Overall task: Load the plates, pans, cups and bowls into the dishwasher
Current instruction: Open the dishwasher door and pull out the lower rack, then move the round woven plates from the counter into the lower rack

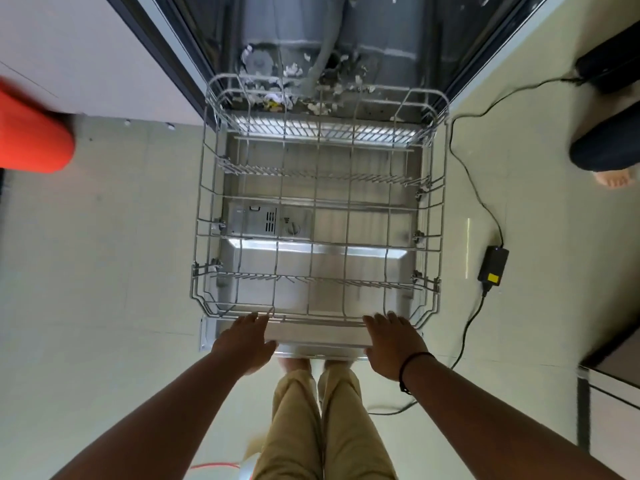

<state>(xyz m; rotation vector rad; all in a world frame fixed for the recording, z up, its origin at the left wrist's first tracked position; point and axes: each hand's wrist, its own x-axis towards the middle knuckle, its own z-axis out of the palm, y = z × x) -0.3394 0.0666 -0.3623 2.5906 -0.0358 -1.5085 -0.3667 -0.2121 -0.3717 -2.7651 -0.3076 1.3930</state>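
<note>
**Empty Rack Drawn Out, Ready for First Load**

Both hands at the near edge of the lower rack: left hand and right hand lying flat, fingers straight and spread narrow, fingertips touching the front rim wire, curled around nothing. Between them, the bare front lip of the open dishwasher door, with the rack resting over it and reaching back towards the tub. No plates, pans, cups or bowls anywhere in view; tines standing empty. Judged as the opening step: rack pulled out for access, loading not yet begun. Next move likely calling for release of the rim and a reach elsewhere for the first dish, source unseen. Farther out, scraps of debris at the tub's mouth, a power adapter and cable on the floor to the right, an orange object at far left.
</note>
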